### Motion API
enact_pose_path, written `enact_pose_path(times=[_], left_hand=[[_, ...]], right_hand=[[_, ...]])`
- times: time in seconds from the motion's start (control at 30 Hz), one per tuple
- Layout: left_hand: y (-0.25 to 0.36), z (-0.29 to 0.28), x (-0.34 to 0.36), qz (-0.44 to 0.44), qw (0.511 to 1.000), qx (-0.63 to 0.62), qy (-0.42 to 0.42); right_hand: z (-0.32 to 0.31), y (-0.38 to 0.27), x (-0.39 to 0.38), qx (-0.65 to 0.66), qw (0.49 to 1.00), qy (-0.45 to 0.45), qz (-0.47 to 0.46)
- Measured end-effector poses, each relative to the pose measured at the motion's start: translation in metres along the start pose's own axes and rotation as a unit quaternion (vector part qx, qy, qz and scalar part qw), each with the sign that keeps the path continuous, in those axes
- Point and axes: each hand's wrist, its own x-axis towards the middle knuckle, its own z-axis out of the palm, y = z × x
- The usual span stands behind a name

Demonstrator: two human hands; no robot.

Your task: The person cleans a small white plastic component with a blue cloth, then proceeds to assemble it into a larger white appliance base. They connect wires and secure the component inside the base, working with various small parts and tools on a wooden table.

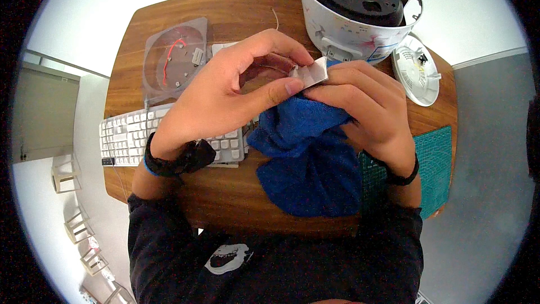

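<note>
Over the middle of the table, my left hand [222,87] pinches a small white flat-sided plastic piece [316,74] between thumb and fingertips. A blue cloth [309,169] is bunched in my right hand [374,98], its fingers curled beside the white piece. The cloth's upper part touches or lies right behind the piece; its loose end hangs down onto the near part of the table. My fingers cover part of the piece, so its full shape cannot be made out.
A white keyboard [126,135] lies left, below a clear plastic tray [154,62] with a red wire and small parts. At back right stands a white round appliance housing [320,14] with a black inside, beside a white round cover [402,70]. A green cutting mat [436,163] lies right.
</note>
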Motion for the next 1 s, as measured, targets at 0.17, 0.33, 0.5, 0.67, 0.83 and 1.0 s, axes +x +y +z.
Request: enact_pose_path(times=[0.17, 0.33, 0.5, 0.67, 0.83, 1.0], left_hand=[[0.013, -0.001, 0.001, -0.053, 0.998, 0.029, -0.034], [0.012, 0.0, 0.002, -0.021, 0.99, 0.137, -0.016], [0.013, -0.003, 0.001, -0.029, 0.98, 0.197, -0.023], [0.008, 0.001, -0.004, 0.003, 0.981, 0.185, -0.064], [0.014, -0.007, -0.002, 0.007, 0.976, 0.214, -0.038], [-0.003, -0.021, -0.001, 0.063, 0.953, 0.293, 0.054]], right_hand=[[-0.004, -0.003, -0.003, 0.012, 0.999, -0.003, 0.034], [-0.008, -0.004, -0.004, 0.029, 0.994, 0.013, 0.104], [-0.006, -0.004, -0.004, 0.031, 0.994, -0.005, 0.106], [-0.005, -0.008, -0.003, 0.024, 0.994, -0.046, 0.101], [-0.021, -0.007, -0.001, 0.034, 0.982, -0.009, 0.184], [-0.043, 0.009, -0.004, -0.027, 0.987, 0.057, 0.15]])
